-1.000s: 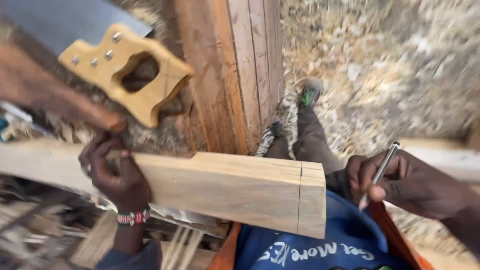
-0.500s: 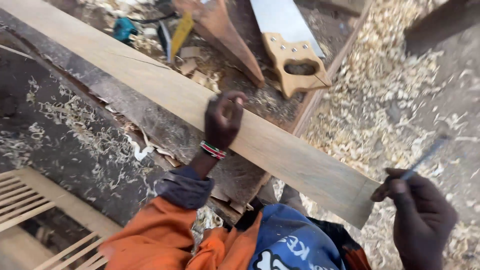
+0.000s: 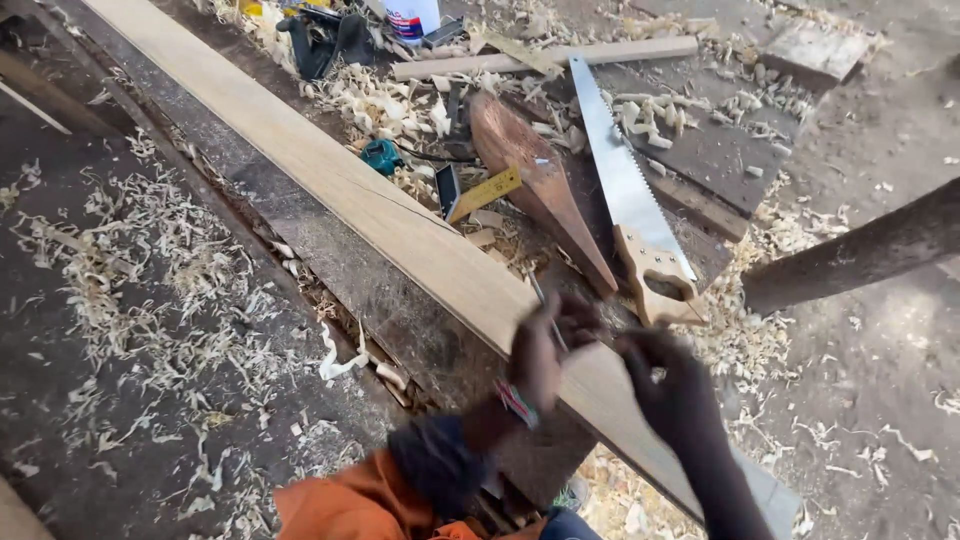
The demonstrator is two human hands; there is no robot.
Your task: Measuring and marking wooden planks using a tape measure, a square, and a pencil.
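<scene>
Plank: we see a long pale wooden plank [image 3: 400, 225] lying slantwise across the dark workbench [image 3: 150, 300], running from the far left corner down to the near right, where its end juts past the bench edge.
Left hand: our left hand [image 3: 545, 350] rests on the plank near its near end, a beaded band on the wrist; the fingers are curled, and a thin dark pencil-like stick [image 3: 545, 310] stands up from them, though blur keeps us from telling how it is gripped.
Right hand: our right hand [image 3: 665, 385] hovers over the plank just right of the left hand; the fingers bend inward, but whether they grasp anything we cannot tell.
Handsaw: a handsaw [image 3: 630, 215] with a pale wooden handle lies beyond the plank, its handle close to both hands.
Brown wedge: a reddish-brown tapered piece of wood [image 3: 535, 190] lies between the plank and the saw.
Yellow rule: a yellow folding rule [image 3: 480, 192] sits just beyond the plank, beside the brown piece.
Shavings: curled wood shavings [image 3: 120, 270] litter the bench on the plank's left side and the ground to its right.
Round pole: a rough dark pole [image 3: 860, 255] slants in well right of the plank.
</scene>
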